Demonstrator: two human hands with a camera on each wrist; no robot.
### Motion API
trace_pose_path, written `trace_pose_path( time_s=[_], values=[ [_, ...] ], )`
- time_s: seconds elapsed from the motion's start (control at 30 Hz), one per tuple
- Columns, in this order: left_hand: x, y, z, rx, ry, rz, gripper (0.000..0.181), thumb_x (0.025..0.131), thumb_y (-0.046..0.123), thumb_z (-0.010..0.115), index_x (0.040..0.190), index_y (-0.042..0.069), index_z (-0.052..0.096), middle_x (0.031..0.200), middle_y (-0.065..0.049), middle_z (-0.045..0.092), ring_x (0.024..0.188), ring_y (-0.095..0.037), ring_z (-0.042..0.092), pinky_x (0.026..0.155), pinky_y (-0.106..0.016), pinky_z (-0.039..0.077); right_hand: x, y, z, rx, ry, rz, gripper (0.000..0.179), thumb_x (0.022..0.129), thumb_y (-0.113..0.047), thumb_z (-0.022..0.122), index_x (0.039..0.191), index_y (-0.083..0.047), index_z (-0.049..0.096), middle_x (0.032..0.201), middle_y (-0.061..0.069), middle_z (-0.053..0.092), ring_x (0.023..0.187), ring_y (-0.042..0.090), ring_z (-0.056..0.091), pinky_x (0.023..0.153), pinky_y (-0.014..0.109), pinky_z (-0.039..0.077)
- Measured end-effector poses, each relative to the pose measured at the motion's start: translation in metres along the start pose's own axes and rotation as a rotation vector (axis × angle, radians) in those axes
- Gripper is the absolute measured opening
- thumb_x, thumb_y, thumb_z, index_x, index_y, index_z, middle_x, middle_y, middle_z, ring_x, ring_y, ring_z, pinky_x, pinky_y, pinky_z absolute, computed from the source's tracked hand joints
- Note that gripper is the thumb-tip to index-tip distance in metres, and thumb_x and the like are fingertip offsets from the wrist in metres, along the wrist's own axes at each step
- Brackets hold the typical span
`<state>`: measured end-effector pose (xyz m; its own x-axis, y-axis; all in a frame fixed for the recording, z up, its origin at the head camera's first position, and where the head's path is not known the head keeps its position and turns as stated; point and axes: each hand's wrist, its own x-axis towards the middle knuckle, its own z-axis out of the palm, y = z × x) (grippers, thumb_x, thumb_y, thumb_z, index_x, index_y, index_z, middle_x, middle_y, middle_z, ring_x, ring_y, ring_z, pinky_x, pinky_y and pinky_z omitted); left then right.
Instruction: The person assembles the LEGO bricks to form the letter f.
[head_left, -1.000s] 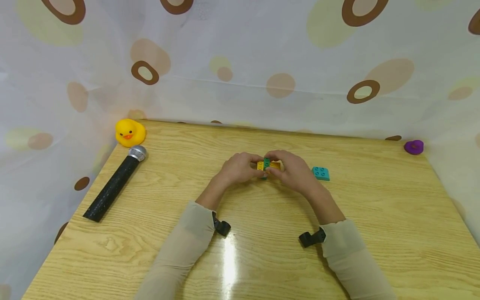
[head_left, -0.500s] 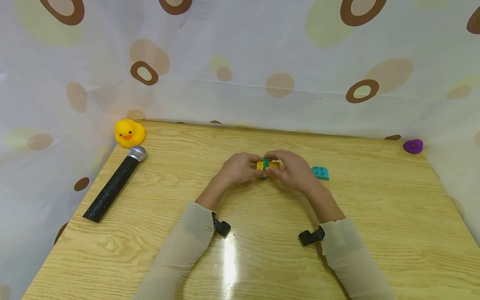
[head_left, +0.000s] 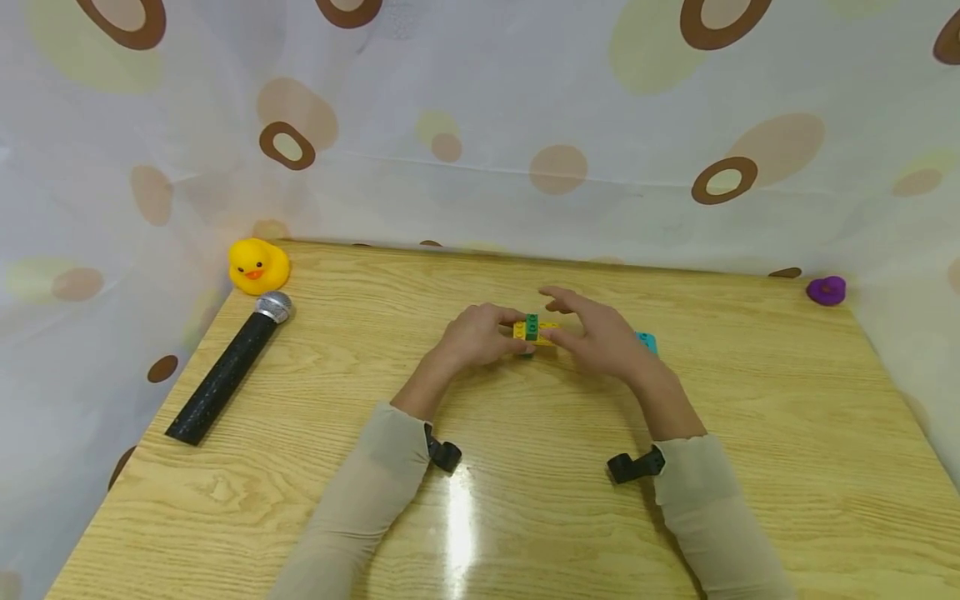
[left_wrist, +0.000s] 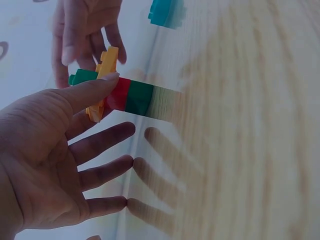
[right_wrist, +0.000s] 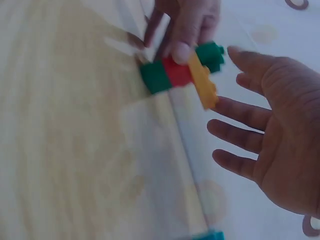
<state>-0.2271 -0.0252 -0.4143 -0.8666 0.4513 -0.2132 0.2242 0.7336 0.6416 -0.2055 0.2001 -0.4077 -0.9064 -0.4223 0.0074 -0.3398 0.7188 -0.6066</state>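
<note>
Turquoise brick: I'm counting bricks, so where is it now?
In the head view, the turquoise brick lies on the table, just right of the right hand, which partly hides it.

A yellow rubber duck [head_left: 258, 267] with an orange beak sits at the far left corner of the wooden table [head_left: 217, 517], its face toward the near side. Just beside it is the silver head of a microphone [head_left: 225, 375], whose black handle slants toward the near left. A small purple object [head_left: 827, 291], too small to identify, lies at the far right corner. A pale cloth [head_left: 465, 75] with brown rings and beige and green ovals hangs beyond the far edge.
</note>
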Motion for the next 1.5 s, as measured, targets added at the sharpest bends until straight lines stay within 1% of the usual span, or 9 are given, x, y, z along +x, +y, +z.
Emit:
trace_pose_path(
  time_s=[0.1,0.23,0.4,0.6,0.7,1.03,1.17,1.33,1.5],
  values=[
    [0.0,0.001,0.0,-0.001,0.003,-0.014,0.059,0.091,0.043,0.075,0.145,0.022,0.059,0.139,-0.004,0.066,0.121,-0.023,0.065,0.096,-0.042,0.054,-0.006,0.011,-0.014,0.026,-0.008,0.027,0.061,0.104,-0.042,0.056,0.158,-0.024,0.037,0.151,0.013,0.053,0.122,0.037,0.063,0.103,0.061,0.046],
    [0.0,0.0,0.001,-0.001,0.006,-0.022,0.059,0.091,0.042,0.075,0.145,0.023,0.059,0.14,-0.004,0.065,0.121,-0.022,0.065,0.095,-0.041,0.053,-0.018,0.027,-0.037,-0.006,-0.029,0.113,0.056,0.104,-0.043,0.056,0.153,-0.015,0.047,0.151,0.017,0.052,0.141,0.04,0.045,0.11,0.063,0.039],
    [0.0,0.0,0.002,-0.01,0.011,-0.018,0.059,0.092,0.042,0.075,0.145,0.023,0.059,0.14,-0.004,0.065,0.121,-0.022,0.065,0.093,-0.04,0.054,-0.035,0.045,-0.061,-0.049,-0.075,0.232,0.053,0.103,-0.037,0.059,0.147,-0.008,0.051,0.145,0.022,0.054,0.135,0.043,0.047,0.106,0.063,0.041],
    [-0.001,0.001,0.002,-0.014,0.009,-0.021,0.059,0.092,0.041,0.075,0.145,0.023,0.058,0.14,-0.004,0.065,0.122,-0.022,0.064,0.095,-0.04,0.054,-0.044,0.062,-0.068,-0.067,-0.223,0.3,0.058,0.099,-0.029,0.066,0.145,0.002,0.05,0.138,0.033,0.053,0.126,0.049,0.051,0.101,0.063,0.044],
    [-0.001,0.002,0.002,-0.016,0.005,-0.027,0.059,0.092,0.041,0.075,0.146,0.023,0.058,0.141,-0.004,0.064,0.123,-0.022,0.064,0.095,-0.041,0.053,-0.042,0.066,-0.065,-0.087,-0.251,0.279,0.057,0.096,-0.024,0.07,0.141,0.005,0.053,0.135,0.035,0.055,0.121,0.048,0.054,0.099,0.06,0.047],
    [0.001,0.001,0.003,0.005,0.02,-0.021,0.061,0.091,0.044,0.076,0.146,0.025,0.058,0.14,-0.003,0.065,0.117,-0.02,0.065,0.083,-0.035,0.051,-0.039,0.067,-0.061,-0.162,-0.204,0.238,0.045,0.095,-0.016,0.068,0.133,0.005,0.059,0.128,0.033,0.059,0.114,0.046,0.057,0.095,0.06,0.048],
    [0.001,0.001,0.002,0.005,0.017,-0.021,0.062,0.091,0.044,0.076,0.146,0.025,0.057,0.14,-0.003,0.065,0.113,-0.019,0.065,0.078,-0.032,0.05,-0.038,0.067,-0.062,-0.147,-0.181,0.258,0.046,0.097,-0.018,0.065,0.137,0.003,0.056,0.127,0.031,0.061,0.115,0.046,0.058,0.096,0.062,0.047],
    [0.001,0.001,0.002,0.002,0.013,-0.027,0.062,0.091,0.045,0.075,0.146,0.025,0.057,0.139,-0.003,0.066,0.11,-0.018,0.066,0.076,-0.031,0.049,-0.038,0.062,-0.061,-0.117,-0.152,0.271,0.047,0.101,-0.024,0.061,0.142,-0.003,0.052,0.137,0.028,0.058,0.126,0.046,0.054,0.102,0.063,0.044],
    [0.001,0.002,0.002,0.001,0.013,-0.031,0.062,0.091,0.045,0.076,0.146,0.025,0.057,0.139,-0.003,0.065,0.11,-0.019,0.065,0.077,-0.032,0.049,-0.031,0.048,-0.058,-0.138,-0.101,0.206,0.047,0.102,-0.024,0.06,0.146,-0.007,0.054,0.138,0.024,0.06,0.121,0.042,0.059,0.1,0.06,0.047]
  ],
)
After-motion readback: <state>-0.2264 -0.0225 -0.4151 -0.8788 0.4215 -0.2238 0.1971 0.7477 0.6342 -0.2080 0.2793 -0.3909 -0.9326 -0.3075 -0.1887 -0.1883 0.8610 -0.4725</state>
